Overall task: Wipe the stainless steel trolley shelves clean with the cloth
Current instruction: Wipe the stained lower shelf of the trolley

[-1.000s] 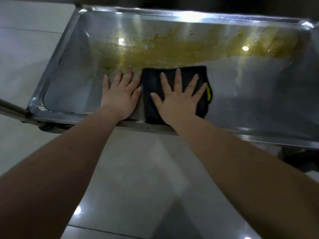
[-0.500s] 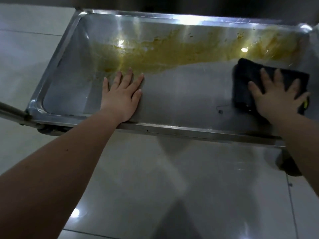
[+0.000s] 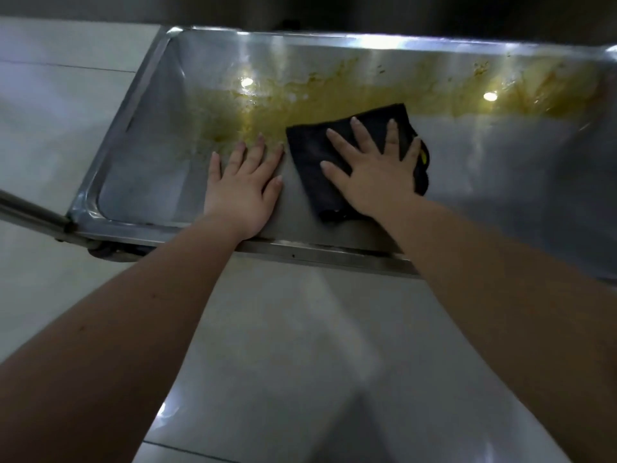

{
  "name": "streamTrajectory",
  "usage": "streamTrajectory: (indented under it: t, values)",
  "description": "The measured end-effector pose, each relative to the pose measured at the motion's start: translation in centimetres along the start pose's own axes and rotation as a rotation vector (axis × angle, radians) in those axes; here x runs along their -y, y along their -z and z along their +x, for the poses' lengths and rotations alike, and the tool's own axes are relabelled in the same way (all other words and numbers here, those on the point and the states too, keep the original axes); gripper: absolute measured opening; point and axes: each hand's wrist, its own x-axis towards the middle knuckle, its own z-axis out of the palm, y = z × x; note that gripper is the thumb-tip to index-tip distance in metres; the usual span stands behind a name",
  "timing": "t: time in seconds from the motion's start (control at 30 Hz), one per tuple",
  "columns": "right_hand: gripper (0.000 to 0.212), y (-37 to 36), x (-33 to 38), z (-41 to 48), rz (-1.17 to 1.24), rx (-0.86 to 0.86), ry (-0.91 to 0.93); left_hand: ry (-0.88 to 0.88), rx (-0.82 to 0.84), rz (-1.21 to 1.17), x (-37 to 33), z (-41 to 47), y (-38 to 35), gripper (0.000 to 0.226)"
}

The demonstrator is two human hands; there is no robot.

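- A metal bar (image 3: pixel 30 212) meets the near left corner of the trolley shelf (image 3: pixel 317 253), which is a shallow stainless steel tray with a raised rim.
- The left hand (image 3: pixel 242 192) lies palm down on the shelf's bare metal, left of the shelf's middle. Its fingers are straight and slightly apart, and it holds nothing. The heel of the hand sits by the shelf's near rim.
- The cloth (image 3: pixel 310 152), dark and folded, lies flat on the shelf floor about midway along the shelf. It is just beside the left hand's fingers, and its far edge laps onto the stain.
- The right hand (image 3: pixel 370 175) presses flat on the cloth, fingers straight and spread wide, not curled round it.
- A small yellow tag (image 3: pixel 424 158) shows at the cloth's right edge.
- A yellow-brown stain (image 3: pixel 434 101) runs along the shelf's far half to its right end. The near half right of the cloth shows plain metal.
- A pale tiled floor (image 3: pixel 283 345) lies below the shelf's near rim.
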Motion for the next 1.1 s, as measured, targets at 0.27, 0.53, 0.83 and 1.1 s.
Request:
streamTrajectory:
  t: [0.27,0.53,0.83,1.1]
  values:
    - [0.071,2.0,-16.5,-1.8,0.006,0.007,-0.475,0.004,-0.010,-0.008,-0.4,0.2,0.0,0.054]
    - [0.070,0.9,-5.2,-2.0,0.005,-0.048,-0.331,0.000,0.011,0.019,-0.2,0.2,-0.2,0.054]
    - [0.066,0.4,0.3,-3.2,0.165,-0.026,-0.026,0.043,-0.169,-0.197,-0.3,-1.3,2.5,0.058]
    - [0.059,-0.7,-5.4,-5.1,0.212,-0.139,-0.062,0.073,0.086,-0.126,-15.9,1.3,0.6,0.055]
